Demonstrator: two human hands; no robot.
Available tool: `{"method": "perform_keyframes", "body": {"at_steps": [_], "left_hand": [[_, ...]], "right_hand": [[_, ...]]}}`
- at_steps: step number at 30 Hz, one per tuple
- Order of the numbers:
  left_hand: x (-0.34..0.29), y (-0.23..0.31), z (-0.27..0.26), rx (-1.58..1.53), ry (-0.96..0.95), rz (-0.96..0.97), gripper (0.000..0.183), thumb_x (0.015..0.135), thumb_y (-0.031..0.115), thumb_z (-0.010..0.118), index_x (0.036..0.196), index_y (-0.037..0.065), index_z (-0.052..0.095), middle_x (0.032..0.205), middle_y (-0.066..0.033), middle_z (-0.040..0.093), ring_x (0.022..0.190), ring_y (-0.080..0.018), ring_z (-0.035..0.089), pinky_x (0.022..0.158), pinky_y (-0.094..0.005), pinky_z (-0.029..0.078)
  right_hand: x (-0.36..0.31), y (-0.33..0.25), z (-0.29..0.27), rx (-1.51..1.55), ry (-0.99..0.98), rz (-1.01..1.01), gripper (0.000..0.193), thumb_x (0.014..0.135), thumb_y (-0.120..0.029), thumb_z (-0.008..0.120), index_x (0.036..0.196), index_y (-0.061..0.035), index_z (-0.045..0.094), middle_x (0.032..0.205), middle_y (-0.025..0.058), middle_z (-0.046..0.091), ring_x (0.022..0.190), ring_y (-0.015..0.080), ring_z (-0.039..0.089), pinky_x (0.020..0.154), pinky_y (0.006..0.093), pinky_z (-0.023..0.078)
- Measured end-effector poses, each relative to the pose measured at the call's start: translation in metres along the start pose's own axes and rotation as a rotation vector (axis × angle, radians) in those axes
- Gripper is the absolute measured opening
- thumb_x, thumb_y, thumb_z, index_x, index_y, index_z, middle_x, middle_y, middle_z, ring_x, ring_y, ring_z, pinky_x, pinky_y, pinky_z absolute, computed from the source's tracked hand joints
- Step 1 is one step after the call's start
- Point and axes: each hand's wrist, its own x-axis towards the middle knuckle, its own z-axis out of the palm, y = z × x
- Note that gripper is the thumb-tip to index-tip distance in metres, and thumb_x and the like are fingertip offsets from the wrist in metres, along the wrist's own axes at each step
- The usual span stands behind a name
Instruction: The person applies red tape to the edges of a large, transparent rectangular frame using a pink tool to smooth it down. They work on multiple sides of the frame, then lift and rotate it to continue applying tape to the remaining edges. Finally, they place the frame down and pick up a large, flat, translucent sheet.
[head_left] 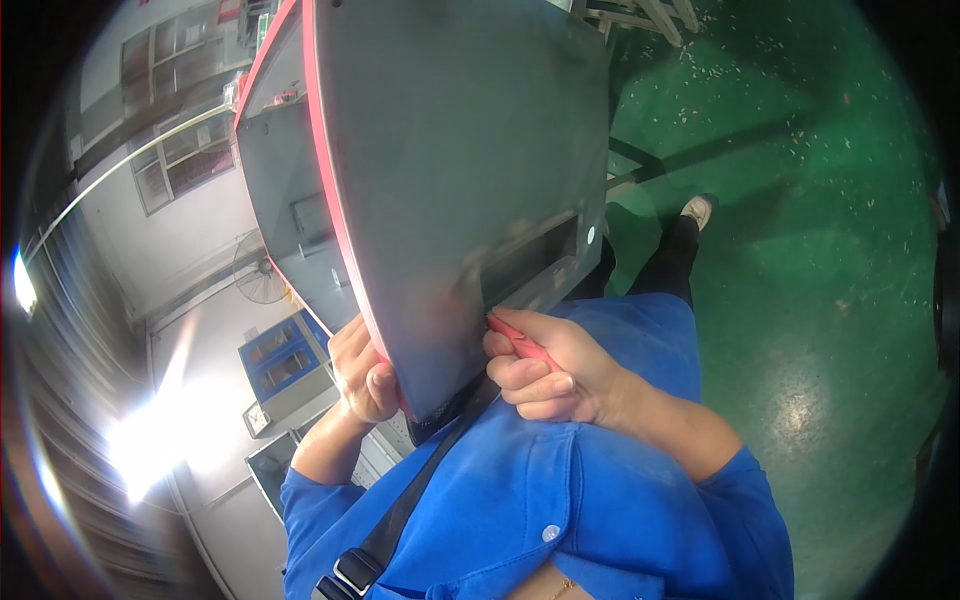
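A large dark grey sheet-like panel (pixel 460 130) stands steeply tilted in front of my body, with a pink-red strip along its left edge. My left hand (pixel 362 370) is closed round the lower part of that edge, thumb on the near face. Near a rectangular opening (pixel 530 262) in the panel's lower right, my right hand (pixel 550 368) is closed round a slim red tool (pixel 524 342). Its upper end points at the panel beside the opening's lower left corner. Whether that end touches the surface cannot be made out, and most of the tool is hidden in my fingers.
Another grey panel with a pink-red edge (pixel 290 190) stands behind at the left. Beyond it are a fan (pixel 260 268) and a blue-fronted cabinet (pixel 282 356). Light scraps lie over the green floor (pixel 800 230). A metal frame (pixel 640 18) shows at the top.
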Motion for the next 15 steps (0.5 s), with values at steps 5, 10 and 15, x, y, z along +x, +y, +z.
{"method": "perform_keyframes", "body": {"at_steps": [5, 10, 15], "left_hand": [[-0.001, -0.002, 0.001, -0.008, -0.004, -0.013, 0.055, 0.092, 0.036, 0.022, 0.071, -0.002, 0.055, 0.068, -0.0164, 0.054, 0.056, -0.0295, 0.053, 0.049, -0.0357, 0.040], [-0.001, -0.002, 0.000, -0.012, -0.011, -0.013, 0.054, 0.092, 0.035, 0.022, 0.070, -0.001, 0.054, 0.068, -0.0162, 0.054, 0.056, -0.0297, 0.053, 0.049, -0.0354, 0.040], [-0.001, 0.001, 0.002, 0.010, 0.001, -0.006, 0.054, 0.092, 0.036, 0.022, 0.070, -0.002, 0.055, 0.069, -0.0163, 0.055, 0.057, -0.0298, 0.054, 0.050, -0.0360, 0.041]], "right_hand": [[-0.008, -0.005, 0.014, -0.121, 0.051, -0.087, 0.039, 0.094, -0.038, 0.027, 0.075, -0.0103, 0.047, 0.046, -0.0017, 0.034, 0.029, 0.0056, 0.031, 0.026, 0.0200, 0.024], [-0.015, -0.002, 0.023, -0.253, 0.252, -0.032, 0.039, 0.093, -0.038, 0.029, 0.070, -0.0100, 0.042, 0.046, -0.0003, 0.034, 0.028, 0.0058, 0.029, 0.025, 0.0199, 0.022], [-0.016, -0.010, 0.031, -0.293, 0.284, 0.023, 0.039, 0.093, -0.037, 0.030, 0.066, -0.0111, 0.040, 0.046, -0.0008, 0.034, 0.028, 0.0056, 0.030, 0.025, 0.0196, 0.022]]}}
